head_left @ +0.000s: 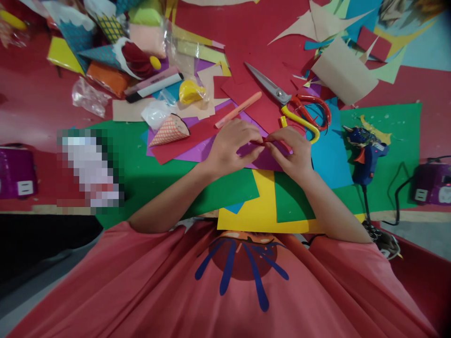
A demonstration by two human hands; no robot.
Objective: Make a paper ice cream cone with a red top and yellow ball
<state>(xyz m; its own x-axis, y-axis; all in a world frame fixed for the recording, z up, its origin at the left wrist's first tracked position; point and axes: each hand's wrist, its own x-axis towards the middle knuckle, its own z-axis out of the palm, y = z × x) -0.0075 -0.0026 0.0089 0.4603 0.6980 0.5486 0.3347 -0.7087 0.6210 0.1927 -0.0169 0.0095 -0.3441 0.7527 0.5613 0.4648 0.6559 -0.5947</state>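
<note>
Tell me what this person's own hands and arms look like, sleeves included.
The left hand and right hand wear no gloves. Loose pinkish-red sleeves leave both forearms bare; they belong to a matching top with dark blue drip shapes printed on its front.

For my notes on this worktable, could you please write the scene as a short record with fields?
Left hand: fingertips pinching a small red piece
Right hand: fingertips at the same piece
Scissors: beyond the right hand, tip pointing away and leftward
Checked cone: lying left of the left hand
Glue gun: right side, on a green sheet
</note>
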